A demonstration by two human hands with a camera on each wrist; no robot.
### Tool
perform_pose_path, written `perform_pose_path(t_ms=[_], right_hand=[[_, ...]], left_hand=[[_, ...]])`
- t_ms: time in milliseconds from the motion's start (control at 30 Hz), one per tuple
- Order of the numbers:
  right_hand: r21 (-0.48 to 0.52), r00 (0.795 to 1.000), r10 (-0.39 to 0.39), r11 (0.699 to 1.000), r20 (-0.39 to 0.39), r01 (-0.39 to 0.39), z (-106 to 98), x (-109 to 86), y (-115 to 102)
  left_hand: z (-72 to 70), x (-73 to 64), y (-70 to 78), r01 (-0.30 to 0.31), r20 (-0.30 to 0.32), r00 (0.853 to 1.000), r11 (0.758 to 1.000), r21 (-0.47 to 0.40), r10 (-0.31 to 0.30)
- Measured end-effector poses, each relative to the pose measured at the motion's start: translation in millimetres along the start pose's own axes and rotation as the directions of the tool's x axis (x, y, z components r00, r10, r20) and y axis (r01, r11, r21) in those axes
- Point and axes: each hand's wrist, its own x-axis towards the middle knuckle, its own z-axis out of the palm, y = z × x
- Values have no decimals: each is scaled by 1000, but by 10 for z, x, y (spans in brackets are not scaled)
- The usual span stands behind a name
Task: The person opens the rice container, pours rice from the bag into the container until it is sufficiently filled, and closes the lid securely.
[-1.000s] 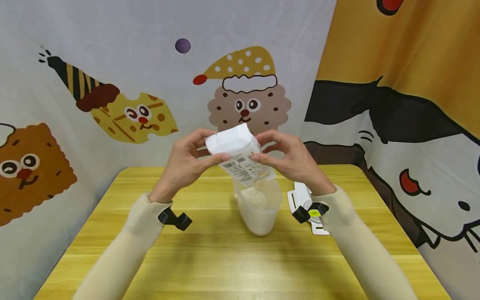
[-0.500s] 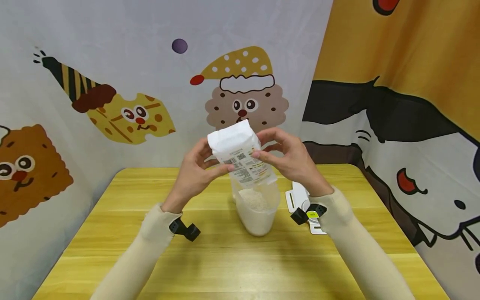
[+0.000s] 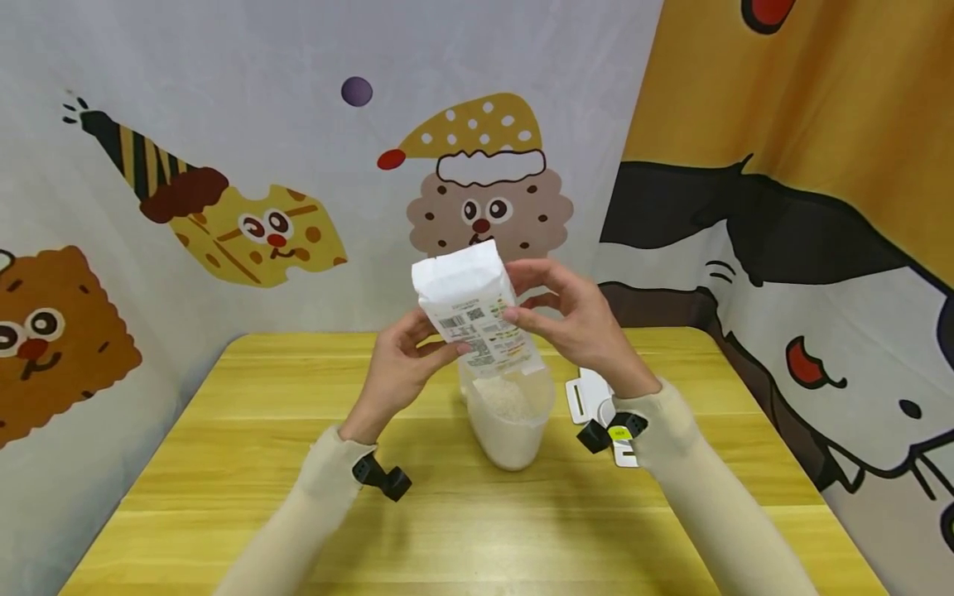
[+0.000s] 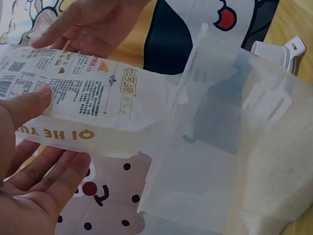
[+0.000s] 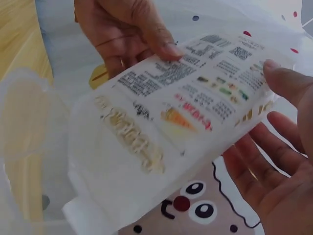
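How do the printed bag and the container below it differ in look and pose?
The bag is white with printing; the container is see-through, showing pale contents. The bag is tilted, held up by the left hand and right hand; the container stands on the table. Both look pale.

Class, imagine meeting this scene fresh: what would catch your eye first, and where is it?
The white bag stands out most, tilted between the left hand and the right hand, its lower end at the mouth of the clear container. Below it, pale contents show inside that container. Behind, on the backdrop, a cookie face wears a spotted yellow hat.
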Motion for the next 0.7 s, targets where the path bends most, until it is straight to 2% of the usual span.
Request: perform_pose_path(t_ms=[200, 300, 500, 700], right_hand=[[-70, 994, 39, 997, 103, -31, -1, -75, 159], [-90, 989, 73, 994, 130, -61, -11, -117, 238], [-131, 982, 150, 982, 115, -134, -35, -203, 363], [-133, 985, 149, 982, 88, -137, -33, -250, 390]], left_hand=[[0, -9, -21, -10, -23, 1000, 1000, -1, 10], [9, 1, -24, -9, -28, 1000, 1000, 1, 9], [15, 20, -34, -3, -48, 999, 1000, 7, 3], [30, 15, -51, 17, -59, 998, 1000, 5, -16]])
